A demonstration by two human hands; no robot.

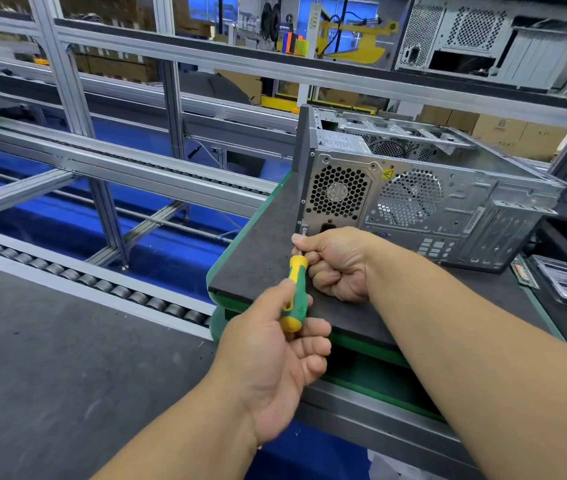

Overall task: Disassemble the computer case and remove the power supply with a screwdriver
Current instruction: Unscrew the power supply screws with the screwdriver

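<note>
The left fingers [304, 329] curl round the green-and-yellow handle of the screwdriver [295, 294], gripping it near the butt. The right hand [335, 263] is curled too, its thumb and forefinger pinching the thin shaft close to the tip, which sits at a screw [304, 231] at the lower left corner of the power supply [339, 194]. That unit is mounted in the rear of the case [448, 202], which lies on its side on the dark worktop [264, 244].

To do this well, I would keep the shaft in line with the screw, press in firmly and turn from the handle, letting the right hand only steady the tip. The likeliest fault is a slipping tip that chews the screw head.

The case stands close to the worktop's left edge; a freed screw could roll off. Open room lies toward the person, on the worktop's near part.
</note>
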